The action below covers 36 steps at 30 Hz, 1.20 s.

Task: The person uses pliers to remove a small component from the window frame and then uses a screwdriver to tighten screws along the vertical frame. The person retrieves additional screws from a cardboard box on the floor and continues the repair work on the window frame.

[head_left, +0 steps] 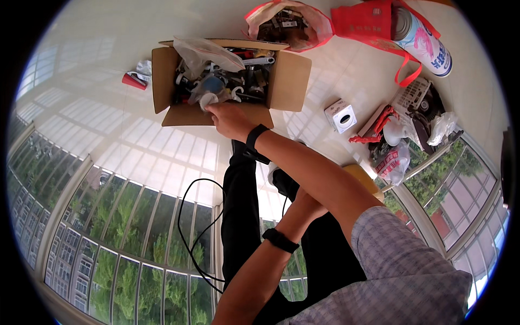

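My right hand point(232, 120) reaches over the near flap of an open cardboard box point(290, 81). Its fingertips are closed on a small white round piece point(207, 100) at the box's near edge; its exact kind is too small to tell. Inside the box lie a clear zip bag point(208, 56), a wrench point(258, 61), a white hook-shaped piece point(236, 94) and many dark metal parts. My left hand point(310, 203) is by my knee, under my right forearm, which hides its fingers.
Behind the box stands a red-rimmed bag point(319, 32) of metal parts. Rightward are a red bag point(360, 21) with a spray can point(425, 46), a small white box point(340, 116) and a heap with a white basket point(413, 93). A black cable point(180, 208) loops beside my leg. Barred windows border the floor.
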{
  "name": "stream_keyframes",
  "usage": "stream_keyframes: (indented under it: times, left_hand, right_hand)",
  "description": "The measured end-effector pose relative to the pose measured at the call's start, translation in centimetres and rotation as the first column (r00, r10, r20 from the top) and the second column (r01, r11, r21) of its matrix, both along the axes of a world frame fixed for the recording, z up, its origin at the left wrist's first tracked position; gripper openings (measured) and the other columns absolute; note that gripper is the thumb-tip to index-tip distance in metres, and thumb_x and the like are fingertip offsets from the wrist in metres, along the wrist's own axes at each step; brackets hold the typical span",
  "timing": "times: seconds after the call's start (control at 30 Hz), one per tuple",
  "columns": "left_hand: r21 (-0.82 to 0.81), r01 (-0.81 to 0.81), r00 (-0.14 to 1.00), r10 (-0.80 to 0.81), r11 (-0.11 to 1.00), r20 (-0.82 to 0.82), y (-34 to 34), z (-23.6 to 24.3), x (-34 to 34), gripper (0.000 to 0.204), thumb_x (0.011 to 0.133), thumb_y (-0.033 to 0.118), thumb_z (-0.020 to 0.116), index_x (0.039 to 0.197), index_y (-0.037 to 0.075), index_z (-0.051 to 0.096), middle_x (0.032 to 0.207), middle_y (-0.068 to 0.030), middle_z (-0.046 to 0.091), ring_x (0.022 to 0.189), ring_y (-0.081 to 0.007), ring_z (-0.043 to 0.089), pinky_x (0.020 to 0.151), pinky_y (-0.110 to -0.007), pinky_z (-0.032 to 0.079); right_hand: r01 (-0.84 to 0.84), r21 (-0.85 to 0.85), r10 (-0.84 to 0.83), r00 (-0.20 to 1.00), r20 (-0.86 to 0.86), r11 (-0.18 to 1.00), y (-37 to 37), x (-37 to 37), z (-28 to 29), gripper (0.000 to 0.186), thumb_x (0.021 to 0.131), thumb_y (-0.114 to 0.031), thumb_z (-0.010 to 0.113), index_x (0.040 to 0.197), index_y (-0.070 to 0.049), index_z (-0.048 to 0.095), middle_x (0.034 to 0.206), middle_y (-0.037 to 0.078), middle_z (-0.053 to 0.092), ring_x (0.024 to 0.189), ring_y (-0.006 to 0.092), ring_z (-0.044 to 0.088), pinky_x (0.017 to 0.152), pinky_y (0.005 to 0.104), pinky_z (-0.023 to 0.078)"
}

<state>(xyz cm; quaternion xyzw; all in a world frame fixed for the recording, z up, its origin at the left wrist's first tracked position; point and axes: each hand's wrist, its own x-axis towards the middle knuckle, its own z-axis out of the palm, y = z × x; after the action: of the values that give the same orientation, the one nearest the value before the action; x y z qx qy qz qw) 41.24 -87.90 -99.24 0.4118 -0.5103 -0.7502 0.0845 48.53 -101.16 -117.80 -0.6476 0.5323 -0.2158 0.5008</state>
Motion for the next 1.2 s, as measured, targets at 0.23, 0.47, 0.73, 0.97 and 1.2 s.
stream_keyframes:
  times: [0.23, 0.47, 0.73, 0.97, 1.2]
  left_hand:
    - [-0.014, -0.139, 0.988, 0.138, 0.990, -0.070, 1.4, -0.3, -0.9, 0.029, 0.095, 0.028, 0.068, 0.115, 0.007, 0.068, 0.116, -0.0116, 0.070, 0.112, -0.0291, 0.063, 0.092, -0.041, 0.050]
    - [-0.055, 0.293, 0.952, -0.286, 0.954, 0.106, 0.7, 0.0, -1.3, 0.026, 0.093, 0.018, 0.064, 0.115, 0.005, 0.066, 0.120, -0.0178, 0.068, 0.113, -0.0380, 0.063, 0.089, -0.047, 0.052]
    - [-0.046, 0.292, 0.946, -0.282, 0.955, 0.158, -1.8, 0.5, -0.5, 0.024, 0.093, 0.012, 0.058, 0.115, 0.004, 0.064, 0.115, -0.0223, 0.066, 0.107, -0.0426, 0.064, 0.086, -0.049, 0.053]
    - [-0.009, 0.240, 0.957, -0.235, 0.971, 0.168, -1.6, 0.1, -0.1, 0.026, 0.093, 0.018, 0.063, 0.116, 0.007, 0.065, 0.121, -0.0184, 0.065, 0.104, -0.0398, 0.065, 0.082, -0.050, 0.052]
    - [-0.092, 0.099, 0.995, -0.095, 0.991, 0.044, -0.1, -0.9, -0.5, 0.029, 0.096, 0.026, 0.059, 0.116, 0.007, 0.067, 0.118, -0.0155, 0.069, 0.109, -0.0376, 0.064, 0.086, -0.048, 0.051]
  right_hand:
    - [-0.032, 0.038, 0.030, 0.998, 0.062, 0.999, 0.9, -1.0, 1.4, 0.014, 0.090, -0.015, 0.062, 0.097, -0.005, 0.068, 0.085, 0.018, 0.065, 0.090, 0.0393, 0.065, 0.080, 0.0490, 0.052]
    - [0.178, 0.133, -0.138, 0.954, -0.266, 0.975, -0.1, -9.2, -2.3, 0.014, 0.089, -0.013, 0.057, 0.086, -0.003, 0.066, 0.087, 0.021, 0.068, 0.087, 0.0433, 0.065, 0.076, 0.0519, 0.052]
    - [0.451, 0.377, -0.415, 0.892, -0.176, 0.809, -2.5, -12.4, -9.8, 0.038, 0.087, -0.003, 0.058, 0.125, -0.001, 0.057, 0.110, 0.018, 0.067, 0.094, 0.0344, 0.068, 0.080, 0.0434, 0.058]
    - [0.507, 0.688, -0.621, 0.777, -0.104, 0.519, -5.1, -8.1, -8.5, 0.065, 0.084, 0.000, 0.065, 0.145, -0.001, 0.041, 0.124, 0.012, 0.060, 0.099, 0.0242, 0.066, 0.076, 0.0408, 0.061]
    - [0.442, 0.501, -0.378, 0.897, -0.231, 0.744, -3.4, -4.8, -10.2, 0.056, 0.081, -0.007, 0.071, 0.131, 0.005, 0.049, 0.108, 0.017, 0.068, 0.096, 0.0332, 0.067, 0.080, 0.0426, 0.055]
